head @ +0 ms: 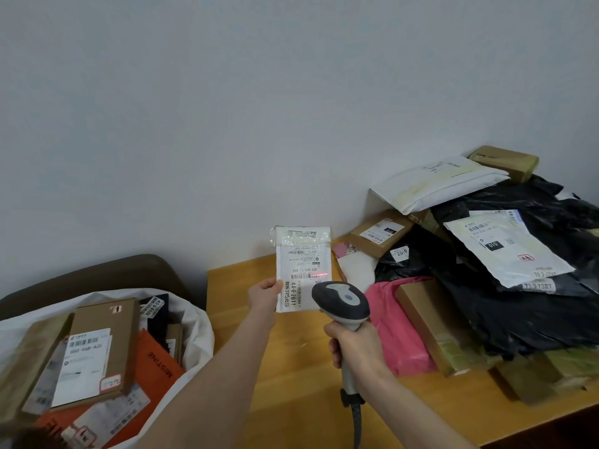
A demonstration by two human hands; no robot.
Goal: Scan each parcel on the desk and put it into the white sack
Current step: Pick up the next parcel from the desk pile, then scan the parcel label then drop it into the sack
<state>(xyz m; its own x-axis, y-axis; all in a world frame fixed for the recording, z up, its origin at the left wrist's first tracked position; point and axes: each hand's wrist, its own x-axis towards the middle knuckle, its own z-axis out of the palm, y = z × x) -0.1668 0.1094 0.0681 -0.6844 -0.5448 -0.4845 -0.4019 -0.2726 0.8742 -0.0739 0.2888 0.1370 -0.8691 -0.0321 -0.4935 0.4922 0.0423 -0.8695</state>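
Above the counter (291, 367), near its left end, the left hand (264, 294) pinched the small white parcel (303, 267) upright, clear of the counter. The right hand (351, 346) had its fingers wrapped round the scanner (340, 301) grip, also above the counter. A red scan line (319, 274) lay on the parcel's label. The white sack (202, 332) sat left of the counter.

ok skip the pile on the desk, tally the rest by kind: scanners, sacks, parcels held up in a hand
scanner: 1, gripped by the right hand
white sack: 1
parcel: 1, pinched at its lower left corner by the left hand
total: 3
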